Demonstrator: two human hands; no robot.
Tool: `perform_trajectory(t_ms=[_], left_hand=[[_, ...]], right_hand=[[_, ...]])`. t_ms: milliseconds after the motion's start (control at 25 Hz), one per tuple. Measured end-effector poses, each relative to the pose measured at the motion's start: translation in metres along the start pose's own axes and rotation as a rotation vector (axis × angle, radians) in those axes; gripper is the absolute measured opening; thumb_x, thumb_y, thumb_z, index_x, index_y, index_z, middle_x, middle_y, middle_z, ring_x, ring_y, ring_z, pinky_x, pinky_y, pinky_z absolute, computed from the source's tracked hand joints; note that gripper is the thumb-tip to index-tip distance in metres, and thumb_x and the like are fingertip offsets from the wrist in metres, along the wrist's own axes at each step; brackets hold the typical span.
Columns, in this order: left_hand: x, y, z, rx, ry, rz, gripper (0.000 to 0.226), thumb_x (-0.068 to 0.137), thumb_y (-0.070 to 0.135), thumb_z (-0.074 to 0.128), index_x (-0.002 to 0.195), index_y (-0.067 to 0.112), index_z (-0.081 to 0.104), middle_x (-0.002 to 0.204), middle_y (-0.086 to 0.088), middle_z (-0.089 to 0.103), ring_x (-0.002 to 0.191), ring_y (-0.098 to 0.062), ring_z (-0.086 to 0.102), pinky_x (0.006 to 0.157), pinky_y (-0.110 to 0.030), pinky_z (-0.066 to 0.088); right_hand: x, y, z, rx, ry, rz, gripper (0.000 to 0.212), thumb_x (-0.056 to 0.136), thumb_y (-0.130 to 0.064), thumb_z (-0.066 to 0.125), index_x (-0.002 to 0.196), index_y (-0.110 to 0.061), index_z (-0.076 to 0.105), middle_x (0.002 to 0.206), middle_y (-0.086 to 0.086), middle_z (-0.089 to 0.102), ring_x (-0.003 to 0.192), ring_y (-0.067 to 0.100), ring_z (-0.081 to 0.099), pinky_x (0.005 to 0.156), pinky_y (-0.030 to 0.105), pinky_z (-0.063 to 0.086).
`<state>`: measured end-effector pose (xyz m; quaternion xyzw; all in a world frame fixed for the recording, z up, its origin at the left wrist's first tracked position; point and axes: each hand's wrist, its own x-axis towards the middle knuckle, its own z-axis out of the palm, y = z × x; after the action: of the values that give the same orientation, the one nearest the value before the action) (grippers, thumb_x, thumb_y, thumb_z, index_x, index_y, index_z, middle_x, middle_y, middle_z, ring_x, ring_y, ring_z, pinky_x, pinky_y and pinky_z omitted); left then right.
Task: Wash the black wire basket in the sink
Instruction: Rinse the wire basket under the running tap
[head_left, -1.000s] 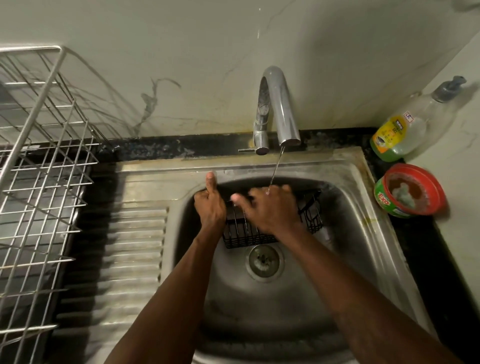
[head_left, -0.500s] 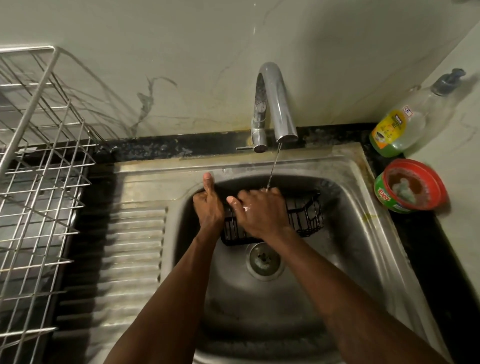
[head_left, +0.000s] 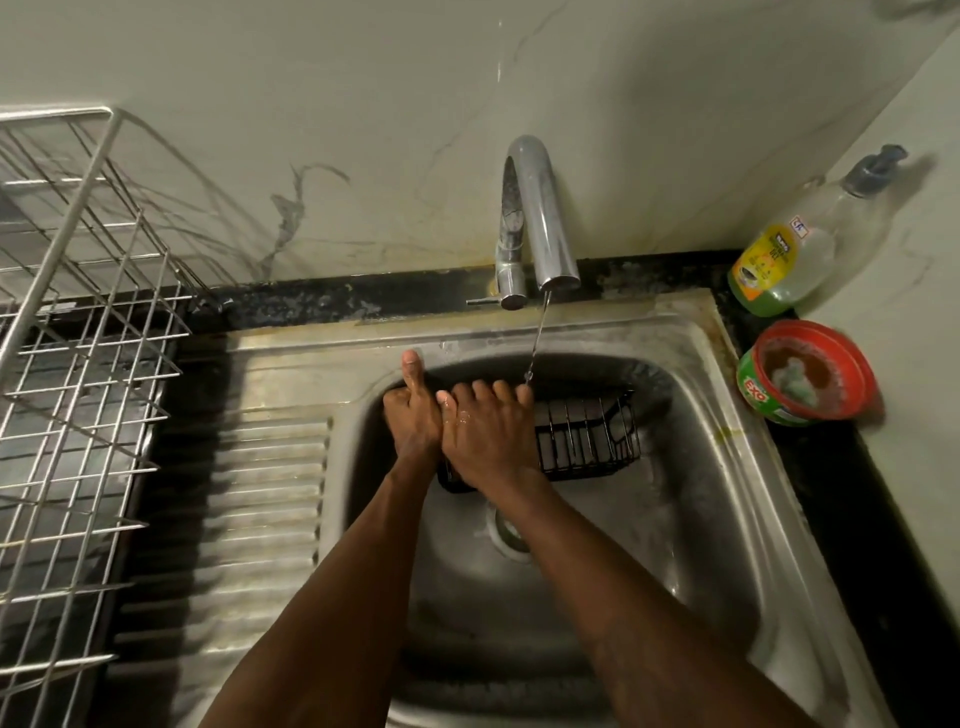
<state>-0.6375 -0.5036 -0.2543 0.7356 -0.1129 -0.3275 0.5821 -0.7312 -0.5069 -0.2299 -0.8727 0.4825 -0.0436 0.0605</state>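
Black wire basket (head_left: 587, 441), silver tap (head_left: 540, 218), red-rimmed green tub (head_left: 808, 371), yellow-labelled bottle (head_left: 800, 254)

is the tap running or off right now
On. A thin stream of water falls from the tap spout and reaches the fingers of the right hand over the black wire basket.

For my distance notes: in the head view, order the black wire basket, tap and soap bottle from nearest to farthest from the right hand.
1. Black wire basket: directly under the right hand.
2. Tap: behind, at the wall.
3. Soap bottle: far right corner.
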Motion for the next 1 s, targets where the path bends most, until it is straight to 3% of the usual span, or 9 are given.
perform_trajectory(t_ms=[80, 160, 280, 440, 520, 720, 800, 880, 1000], left_hand=[[-0.003, 0.002, 0.001, 0.004, -0.008, -0.020, 0.059, 0.097, 0.064, 0.046, 0.076, 0.011, 0.063, 0.075, -0.004, 0.068, 0.069, -0.013, 0.064, 0.071, -0.031, 0.055], [-0.005, 0.005, 0.002, -0.019, 0.003, -0.039, 0.056, 0.097, 0.062, 0.047, 0.065, 0.017, 0.050, 0.063, 0.000, 0.057, 0.057, -0.011, 0.054, 0.060, -0.029, 0.050], [-0.003, 0.005, 0.002, -0.005, -0.010, -0.048, 0.057, 0.097, 0.061, 0.046, 0.060, 0.019, 0.046, 0.057, 0.001, 0.051, 0.047, -0.008, 0.047, 0.049, -0.023, 0.044], [0.001, 0.000, 0.002, 0.026, 0.000, -0.012, 0.062, 0.096, 0.066, 0.044, 0.074, 0.011, 0.065, 0.070, -0.003, 0.068, 0.063, -0.011, 0.062, 0.065, -0.027, 0.051], [0.002, -0.001, 0.003, 0.015, 0.003, -0.015, 0.066, 0.096, 0.067, 0.044, 0.086, 0.006, 0.069, 0.078, -0.006, 0.070, 0.070, -0.012, 0.064, 0.070, -0.028, 0.053], [-0.002, 0.002, 0.005, -0.011, -0.014, -0.051, 0.057, 0.097, 0.062, 0.045, 0.062, 0.018, 0.044, 0.054, 0.002, 0.046, 0.044, -0.006, 0.042, 0.043, -0.018, 0.039], [-0.002, 0.001, 0.005, -0.004, -0.020, -0.046, 0.056, 0.098, 0.061, 0.044, 0.061, 0.019, 0.048, 0.055, 0.002, 0.047, 0.045, -0.006, 0.043, 0.046, -0.019, 0.042], [0.000, -0.002, 0.000, 0.092, -0.039, 0.023, 0.057, 0.098, 0.063, 0.042, 0.071, 0.016, 0.062, 0.063, 0.002, 0.059, 0.056, -0.010, 0.057, 0.060, -0.026, 0.053], [-0.001, 0.009, -0.005, 0.445, -0.180, 0.314, 0.061, 0.102, 0.059, 0.035, 0.071, 0.016, 0.064, 0.063, 0.000, 0.066, 0.057, -0.012, 0.066, 0.059, -0.024, 0.056]], right_hand=[[0.002, 0.042, -0.009, 0.002, -0.033, -0.050, 0.060, 0.105, -0.059, 0.020, 0.091, -0.023, 0.066, 0.084, 0.002, 0.070, 0.084, 0.022, 0.064, 0.091, 0.044, 0.043], [0.006, 0.093, -0.025, -0.026, -0.093, 0.152, 0.079, 0.102, -0.066, 0.009, 0.072, -0.018, 0.063, 0.065, 0.002, 0.063, 0.068, 0.020, 0.064, 0.080, 0.036, 0.043], [0.010, 0.105, -0.029, -0.112, -0.041, 0.369, 0.079, 0.106, -0.056, 0.006, 0.065, -0.015, 0.059, 0.067, 0.007, 0.065, 0.068, 0.024, 0.062, 0.079, 0.038, 0.037], [-0.002, 0.002, -0.002, 0.045, -0.012, 0.102, 0.054, 0.107, -0.048, 0.019, 0.091, -0.023, 0.064, 0.092, 0.003, 0.068, 0.093, 0.026, 0.060, 0.096, 0.049, 0.038], [0.001, 0.006, -0.005, 0.047, -0.020, -0.007, 0.051, 0.106, -0.052, 0.023, 0.094, -0.024, 0.064, 0.093, 0.003, 0.069, 0.093, 0.025, 0.061, 0.095, 0.048, 0.038], [0.003, 0.108, -0.024, -0.051, -0.057, 0.283, 0.080, 0.102, -0.067, 0.007, 0.063, -0.020, 0.059, 0.063, 0.001, 0.057, 0.076, 0.021, 0.060, 0.096, 0.043, 0.038], [0.005, 0.108, -0.025, -0.105, -0.045, 0.310, 0.073, 0.104, -0.062, 0.011, 0.059, -0.021, 0.051, 0.060, 0.002, 0.053, 0.067, 0.021, 0.053, 0.089, 0.042, 0.038], [0.010, 0.099, -0.026, -0.121, -0.045, 0.300, 0.066, 0.107, -0.054, 0.016, 0.057, -0.020, 0.045, 0.054, -0.001, 0.046, 0.056, 0.019, 0.050, 0.073, 0.037, 0.037], [0.008, 0.089, -0.032, -0.131, -0.057, 0.326, 0.067, 0.108, -0.045, 0.020, 0.058, -0.017, 0.055, 0.049, -0.003, 0.047, 0.045, 0.015, 0.049, 0.055, 0.029, 0.037]])
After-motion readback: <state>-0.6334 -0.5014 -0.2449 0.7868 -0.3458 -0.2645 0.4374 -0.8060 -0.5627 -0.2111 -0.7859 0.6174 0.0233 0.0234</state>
